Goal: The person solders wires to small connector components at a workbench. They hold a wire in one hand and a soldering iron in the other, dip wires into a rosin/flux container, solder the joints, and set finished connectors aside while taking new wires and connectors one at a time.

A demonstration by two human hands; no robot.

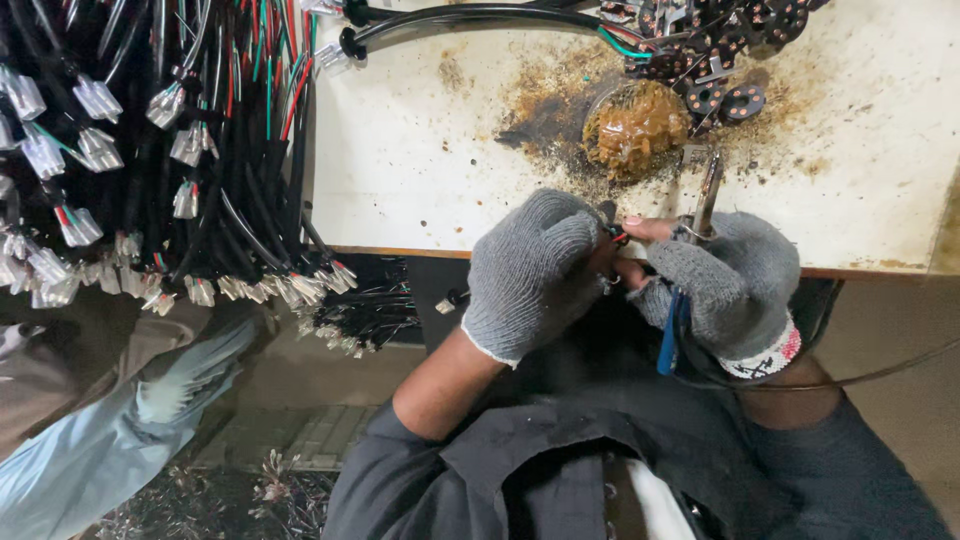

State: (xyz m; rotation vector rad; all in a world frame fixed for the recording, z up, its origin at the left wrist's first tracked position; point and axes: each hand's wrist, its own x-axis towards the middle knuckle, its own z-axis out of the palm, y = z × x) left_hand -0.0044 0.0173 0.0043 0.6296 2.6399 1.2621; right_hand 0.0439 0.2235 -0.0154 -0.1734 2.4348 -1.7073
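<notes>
Nearest the camera was the person's dark grey jacket [560, 470], and just above it the two gloved hands met at the front edge of the stained white workbench [420, 170]. The left hand [530, 270], in a grey knit glove, was curled nearly closed around a thin wire end [617, 237] showing red and dark strands. The right hand [730, 285], in a fingerless grey glove, was closed around blue-handled pliers [690, 260], its bare fingertips pinching the same wire end beside the metal jaws. The work seemed best done with the wire held short and steady against the bench edge, so that the tool met only the tip, and with the fingertips kept out of the jaws. Just beyond the hands, on the bench, stood a small round tin [635, 125] heaped with brown paste that had smeared the surface around it. Behind the tin lay a pile of small dark perforated discs [720, 40]. Well to the left of the bench hung bundles of black cables [200, 150] with white connectors.
</notes>
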